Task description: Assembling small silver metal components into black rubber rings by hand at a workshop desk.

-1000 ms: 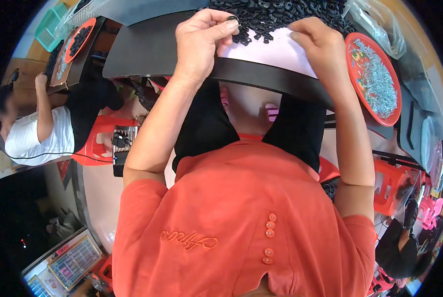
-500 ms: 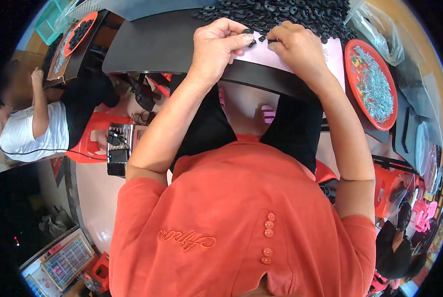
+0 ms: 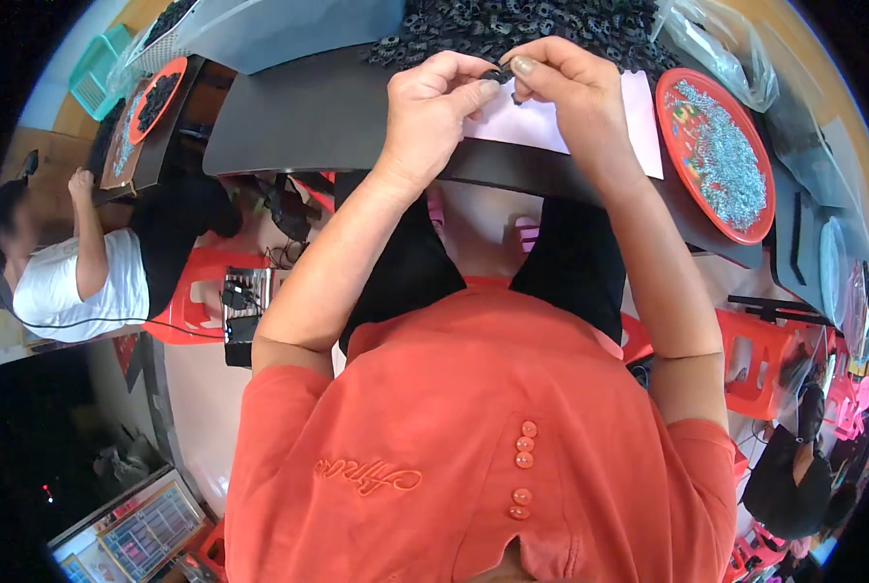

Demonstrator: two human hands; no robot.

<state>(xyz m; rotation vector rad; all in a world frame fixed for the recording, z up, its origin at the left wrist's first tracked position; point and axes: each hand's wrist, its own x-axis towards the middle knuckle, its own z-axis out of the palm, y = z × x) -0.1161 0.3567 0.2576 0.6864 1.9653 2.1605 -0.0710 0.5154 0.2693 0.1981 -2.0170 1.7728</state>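
Left hand (image 3: 442, 102), right hand (image 3: 575, 92) pinching small black piece (image 3: 496, 75); heap of black pieces (image 3: 532, 27) lying just beyond grip.

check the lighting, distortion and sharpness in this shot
Head view: surroundings bow toward the black corners, fisheye-style; head view: bright on the pale sheet, glare on the clear plastic bag; head view: small dark piece in the left hand too tiny to make out.

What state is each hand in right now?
Left hand: closed, holding a small black part.
Right hand: pinched closed; whether holding anything cannot be told.
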